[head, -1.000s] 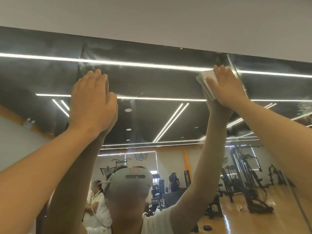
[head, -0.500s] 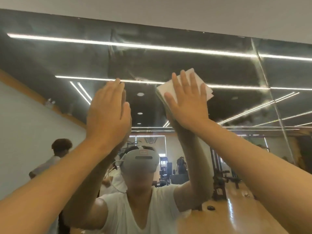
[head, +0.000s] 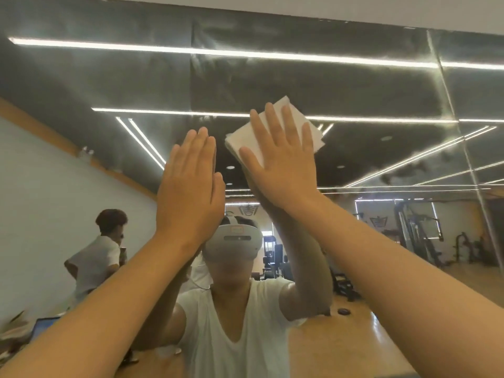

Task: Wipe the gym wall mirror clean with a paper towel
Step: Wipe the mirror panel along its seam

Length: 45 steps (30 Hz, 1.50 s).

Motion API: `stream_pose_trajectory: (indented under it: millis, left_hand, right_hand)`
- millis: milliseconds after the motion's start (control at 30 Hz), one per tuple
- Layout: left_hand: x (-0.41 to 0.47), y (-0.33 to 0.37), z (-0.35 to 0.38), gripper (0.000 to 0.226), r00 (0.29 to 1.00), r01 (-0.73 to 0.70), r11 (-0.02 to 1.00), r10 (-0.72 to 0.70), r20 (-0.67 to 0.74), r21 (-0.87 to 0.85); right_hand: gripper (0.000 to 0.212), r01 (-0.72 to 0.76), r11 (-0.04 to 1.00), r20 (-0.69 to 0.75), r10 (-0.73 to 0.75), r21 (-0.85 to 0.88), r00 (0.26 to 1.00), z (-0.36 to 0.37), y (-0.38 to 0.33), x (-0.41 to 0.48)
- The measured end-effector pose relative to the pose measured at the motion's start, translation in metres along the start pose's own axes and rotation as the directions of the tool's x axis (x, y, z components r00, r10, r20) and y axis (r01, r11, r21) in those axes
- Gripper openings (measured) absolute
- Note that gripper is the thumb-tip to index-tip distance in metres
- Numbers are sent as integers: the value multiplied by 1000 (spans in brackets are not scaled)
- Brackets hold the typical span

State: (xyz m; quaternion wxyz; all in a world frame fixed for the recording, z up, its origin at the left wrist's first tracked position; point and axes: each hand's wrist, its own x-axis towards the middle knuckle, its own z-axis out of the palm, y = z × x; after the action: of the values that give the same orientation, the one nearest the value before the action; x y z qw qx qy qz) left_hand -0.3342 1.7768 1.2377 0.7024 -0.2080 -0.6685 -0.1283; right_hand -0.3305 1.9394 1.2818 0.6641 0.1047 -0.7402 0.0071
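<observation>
The wall mirror point(head: 341, 85) fills the view, hazy and streaked in its upper part. A folded white paper towel point(head: 308, 126) lies flat on the glass near the centre. My right hand point(head: 281, 162) presses it against the mirror with straight, spread fingers. My left hand point(head: 191, 186) is raised just left of it, fingers straight and together, palm toward the glass; whether it touches the glass I cannot tell. Both arms reach up from the lower corners.
A vertical seam point(head: 447, 105) between mirror panels runs down the right side. The white wall point(head: 354, 6) meets the mirror's top edge. Reflected are a person point(head: 101, 255) in white at left and gym machines point(head: 420, 236) at right.
My right hand has slid the towel down and left, from near the panel seam to beside my left hand. The view has tilted down, showing more of the reflected room.
</observation>
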Motion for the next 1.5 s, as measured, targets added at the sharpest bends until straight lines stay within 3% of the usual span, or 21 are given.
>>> stream_pose_trajectory:
  millis: [200,333,500,600,667,733,800,900,1000,1067,1167,1267,1400,1500]
  left_hand:
    - [-31,9,-3,55,1000,7,997,-7,3,-76]
    - [-60,12,4,59,998,-29,1000,28,49,9]
    - [-59,12,5,59,998,-35,999,34,43,40]
    - [-59,12,6,59,999,-34,998,32,42,57]
    - [-58,11,7,60,998,-39,997,36,46,73]
    - [-58,9,7,62,997,-64,994,60,45,91]
    - [-58,7,6,66,996,-81,994,79,36,78]
    - [-58,8,5,66,997,-76,997,75,19,30]
    - [-60,9,6,60,998,-62,998,62,17,-1]
    - [-60,8,6,58,998,-63,998,62,28,15]
    - [-59,9,4,60,997,-52,998,51,63,21]
    - [-60,14,0,62,996,-40,998,36,81,44]
    - [-66,38,1,61,989,-122,990,114,95,77]
    - [-76,59,13,62,986,-105,994,100,133,31]
  right_hand:
    - [70,19,999,9,-19,30,1000,9,-12,-74]
    - [68,35,998,50,-38,51,998,9,-13,-95]
    - [54,-3,959,161,-44,284,986,-12,-4,-90]
    - [51,-257,910,89,241,326,967,-24,-21,-88]
    - [64,-474,828,164,444,300,881,-25,-47,-82]
    - [75,-582,742,227,536,332,813,-16,-71,-70]
    - [79,-613,707,184,590,352,786,-4,-84,-59]
    - [75,-539,797,44,549,270,834,11,-77,-58]
    - [71,-285,934,-74,307,216,949,16,-53,-74]
    - [69,-105,986,-77,115,128,990,16,-30,-85]
    - [66,71,997,-36,-71,3,997,14,5,-94]
    - [65,116,993,-22,-116,-4,993,10,25,-94]
    - [63,73,997,-29,-73,-3,997,4,51,-96]
    - [63,42,999,-33,-42,-12,999,-2,85,-99]
